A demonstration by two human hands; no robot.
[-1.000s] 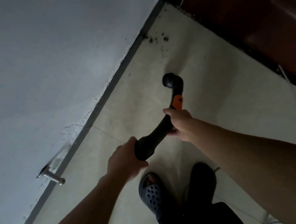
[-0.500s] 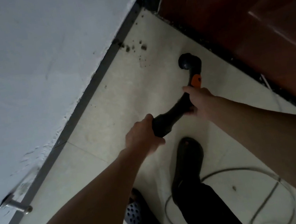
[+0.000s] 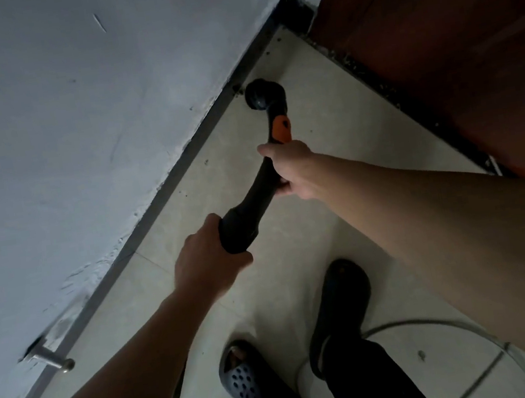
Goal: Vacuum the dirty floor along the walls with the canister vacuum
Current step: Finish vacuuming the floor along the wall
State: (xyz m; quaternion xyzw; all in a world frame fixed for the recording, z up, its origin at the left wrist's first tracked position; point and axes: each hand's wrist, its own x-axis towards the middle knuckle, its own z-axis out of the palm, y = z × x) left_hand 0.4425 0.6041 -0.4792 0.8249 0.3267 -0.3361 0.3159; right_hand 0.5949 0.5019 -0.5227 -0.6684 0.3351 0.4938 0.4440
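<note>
The black vacuum handle [image 3: 255, 196] with an orange button [image 3: 281, 129] points from the centre toward the wall. Its round black nozzle end [image 3: 261, 94] sits on the pale tiled floor [image 3: 340, 141], right against the dark baseboard [image 3: 183, 162] of the white wall. My left hand [image 3: 207, 262] grips the thick rear end of the handle. Just below the orange button, my right hand [image 3: 292, 169] grips the curved grip. A few dark specks of dirt [image 3: 208, 162] lie along the baseboard.
A reddish-brown wooden door [image 3: 452, 50] closes off the far right, with grit along its threshold. A metal door stop [image 3: 53, 360] sticks out of the wall at lower left. My two slippered feet [image 3: 335, 309] stand below, and a pale cable [image 3: 438, 326] loops behind them.
The nozzle has swung left from the open floor near the door to the baseboard, over the spot where the dark dirt clump lay. Both hands keep their grip.
</note>
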